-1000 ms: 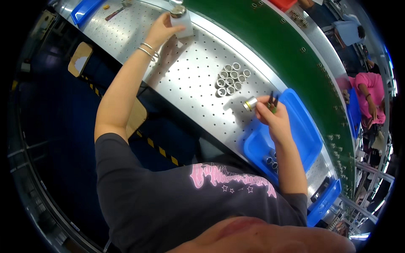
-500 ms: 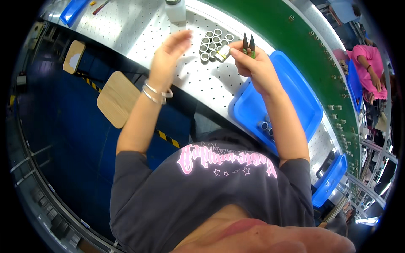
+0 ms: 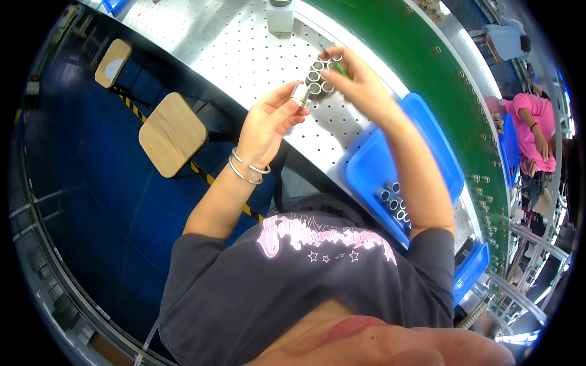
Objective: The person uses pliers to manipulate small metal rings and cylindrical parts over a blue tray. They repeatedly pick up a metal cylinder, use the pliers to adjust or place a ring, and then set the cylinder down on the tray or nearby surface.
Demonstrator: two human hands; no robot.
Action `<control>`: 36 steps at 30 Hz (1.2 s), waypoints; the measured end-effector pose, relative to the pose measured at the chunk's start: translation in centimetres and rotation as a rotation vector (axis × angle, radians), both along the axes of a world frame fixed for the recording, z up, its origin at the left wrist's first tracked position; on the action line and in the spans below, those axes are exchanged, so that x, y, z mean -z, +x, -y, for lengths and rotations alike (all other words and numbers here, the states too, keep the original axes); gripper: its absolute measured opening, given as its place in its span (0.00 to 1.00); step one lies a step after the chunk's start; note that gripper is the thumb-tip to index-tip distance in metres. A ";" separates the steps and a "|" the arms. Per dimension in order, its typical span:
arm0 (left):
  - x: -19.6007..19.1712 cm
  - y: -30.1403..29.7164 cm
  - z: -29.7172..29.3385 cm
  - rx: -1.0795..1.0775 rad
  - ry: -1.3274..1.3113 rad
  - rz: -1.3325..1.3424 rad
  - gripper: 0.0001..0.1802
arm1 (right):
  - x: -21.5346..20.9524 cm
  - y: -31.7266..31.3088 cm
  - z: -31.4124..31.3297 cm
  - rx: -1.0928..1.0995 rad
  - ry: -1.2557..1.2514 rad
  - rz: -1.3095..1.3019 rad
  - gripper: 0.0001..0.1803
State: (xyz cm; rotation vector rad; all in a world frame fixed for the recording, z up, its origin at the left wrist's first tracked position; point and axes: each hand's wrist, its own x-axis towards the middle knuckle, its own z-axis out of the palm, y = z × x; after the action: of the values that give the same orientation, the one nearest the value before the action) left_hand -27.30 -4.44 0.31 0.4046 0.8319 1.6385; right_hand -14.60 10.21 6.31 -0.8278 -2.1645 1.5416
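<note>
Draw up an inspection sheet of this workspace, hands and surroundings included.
Surface: perforated metal bench.
Job's things: metal sleeve with a yellow band, held; clustered metal cylinders on the bench; more cylinders inside the blue tray.
Clutter: pale bottle farther along the bench.
Left hand: grips the sleeve.
Right hand: at the cluster, holding a green-handled tool, partly hidden.
Cables: nothing seen.
Surroundings: green strip beyond; wooden stool at left; person in pink at right.

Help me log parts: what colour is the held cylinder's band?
Yellow band, best in the head view.
</note>
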 end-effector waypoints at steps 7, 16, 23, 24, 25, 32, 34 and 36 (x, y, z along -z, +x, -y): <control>1.7 0.9 1.5 -0.006 -0.101 -0.011 0.26 | -3.7 -9.1 -6.8 0.034 1.148 0.295 0.08; 2.3 0.0 2.2 0.052 -0.095 -0.011 0.25 | -3.1 -12.4 -9.2 -0.053 1.322 0.402 0.09; 2.0 0.8 1.8 0.056 -0.063 -0.003 0.24 | -3.2 -13.2 -8.6 -0.046 1.265 0.434 0.10; 1.9 0.9 1.7 0.061 -0.062 -0.001 0.24 | -3.5 -13.2 -8.5 -0.042 1.261 0.451 0.10; 1.9 1.1 1.7 0.064 -0.062 0.000 0.24 | -4.0 -13.3 -8.6 -0.044 1.262 0.454 0.09; 2.0 2.3 2.0 0.080 -0.093 0.011 0.24 | -3.8 -13.7 -9.2 -0.076 1.286 0.439 0.08; 2.0 2.5 2.1 0.084 -0.097 0.009 0.24 | -4.2 -14.0 -9.3 -0.080 1.275 0.457 0.08; 1.9 2.5 2.1 0.084 -0.092 0.004 0.24 | -4.3 -14.2 -9.5 -0.070 1.278 0.483 0.08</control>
State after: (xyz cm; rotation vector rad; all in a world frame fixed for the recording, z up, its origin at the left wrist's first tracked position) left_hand -24.82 -6.53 -1.60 0.3668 0.8733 1.5172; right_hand -28.81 19.75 10.63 -0.6383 -2.8130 -0.2596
